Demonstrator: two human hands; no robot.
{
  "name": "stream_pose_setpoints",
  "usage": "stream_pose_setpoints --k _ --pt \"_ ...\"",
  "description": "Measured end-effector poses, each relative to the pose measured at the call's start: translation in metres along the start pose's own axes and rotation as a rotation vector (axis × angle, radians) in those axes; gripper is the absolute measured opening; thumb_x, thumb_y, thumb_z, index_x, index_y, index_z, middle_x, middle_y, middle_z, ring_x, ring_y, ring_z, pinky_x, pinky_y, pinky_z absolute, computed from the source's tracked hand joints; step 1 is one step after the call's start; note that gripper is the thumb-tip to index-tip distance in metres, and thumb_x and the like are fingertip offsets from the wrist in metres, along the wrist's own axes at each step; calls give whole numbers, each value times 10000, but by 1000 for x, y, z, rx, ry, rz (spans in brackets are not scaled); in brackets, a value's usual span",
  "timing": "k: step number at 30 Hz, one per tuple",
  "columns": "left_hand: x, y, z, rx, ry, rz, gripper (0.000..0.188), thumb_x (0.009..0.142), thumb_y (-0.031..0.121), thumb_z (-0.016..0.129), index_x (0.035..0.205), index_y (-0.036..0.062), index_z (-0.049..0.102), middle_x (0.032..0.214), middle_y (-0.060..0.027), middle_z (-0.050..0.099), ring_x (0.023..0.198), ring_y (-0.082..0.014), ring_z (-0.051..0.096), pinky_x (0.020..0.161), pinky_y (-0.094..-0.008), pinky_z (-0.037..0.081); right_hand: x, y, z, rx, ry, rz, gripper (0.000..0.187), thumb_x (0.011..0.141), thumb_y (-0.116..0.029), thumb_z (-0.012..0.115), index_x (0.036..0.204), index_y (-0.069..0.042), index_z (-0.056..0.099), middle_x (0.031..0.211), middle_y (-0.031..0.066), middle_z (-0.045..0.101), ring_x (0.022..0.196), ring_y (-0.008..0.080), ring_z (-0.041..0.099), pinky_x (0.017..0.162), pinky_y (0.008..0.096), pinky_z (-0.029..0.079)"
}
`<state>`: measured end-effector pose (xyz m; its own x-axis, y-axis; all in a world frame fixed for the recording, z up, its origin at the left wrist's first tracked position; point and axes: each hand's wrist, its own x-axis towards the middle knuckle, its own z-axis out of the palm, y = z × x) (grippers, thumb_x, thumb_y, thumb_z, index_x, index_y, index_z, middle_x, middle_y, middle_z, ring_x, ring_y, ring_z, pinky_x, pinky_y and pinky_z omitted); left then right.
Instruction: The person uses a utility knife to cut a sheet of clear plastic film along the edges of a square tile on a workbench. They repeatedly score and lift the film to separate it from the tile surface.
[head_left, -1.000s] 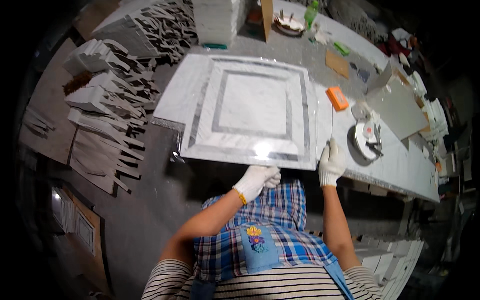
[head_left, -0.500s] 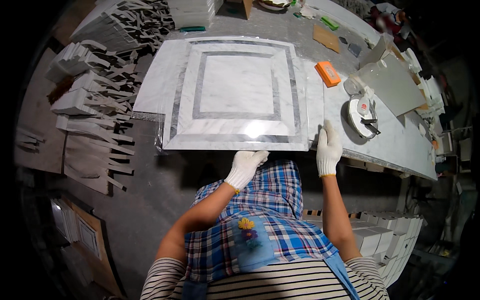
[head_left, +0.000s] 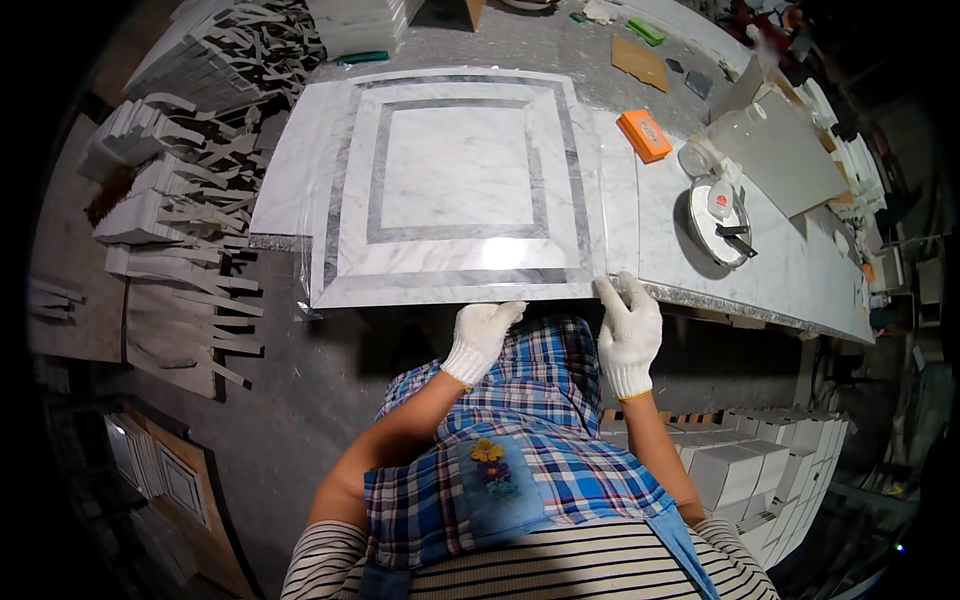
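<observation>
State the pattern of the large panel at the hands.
White, marbled panel with two nested grey bands; best seen in the head view.

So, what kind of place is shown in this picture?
Probably a stone or tile workshop: a marble-patterned panel lies on the worktable, with stacked white pieces at left.

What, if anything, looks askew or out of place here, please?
The square, grey-banded white marble panel overhangs the front of the pale marble worktop; crinkled clear plastic film juts untidily from the panel's near left corner.
</observation>
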<state>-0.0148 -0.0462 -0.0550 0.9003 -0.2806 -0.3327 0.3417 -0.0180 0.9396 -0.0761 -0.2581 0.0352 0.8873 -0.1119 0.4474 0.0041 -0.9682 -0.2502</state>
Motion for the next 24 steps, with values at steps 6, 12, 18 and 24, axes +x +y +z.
stream_pose_setpoints --k 6,12,18,24 --pt "-4 5 3 -49 33 -31 185 948 134 697 915 -43 738 834 -71 732 738 -120 657 688 -261 524 -14 21 -3 -12 -23 108 378 832 -25 644 1196 -100 716 1160 199 682 1036 381 647 893 433 521" --pt "-3 6 2 -49 21 -14 205 956 152 699 916 -45 739 832 -67 731 730 -114 658 685 -260 530 -13 13 7 439 -49 688 290 970 -210 601 1178 -33 699 1069 157 729 958 294 695 866 367 531" --pt "-2 6 2 -34 10 -4 210 956 160 704 940 -47 735 847 -65 731 735 -116 660 681 -260 529 6 7 16 411 -198 762 493 950 -473 588 1067 -8 706 882 174 728 829 294 695 775 362 511" --pt "-4 8 2 -41 20 6 199 954 147 701 949 -49 735 854 -71 733 747 -116 662 694 -266 534 1 27 32 693 -208 902 351 975 -340 604 895 -10 691 692 71 652 595 144 563 589 306 447"
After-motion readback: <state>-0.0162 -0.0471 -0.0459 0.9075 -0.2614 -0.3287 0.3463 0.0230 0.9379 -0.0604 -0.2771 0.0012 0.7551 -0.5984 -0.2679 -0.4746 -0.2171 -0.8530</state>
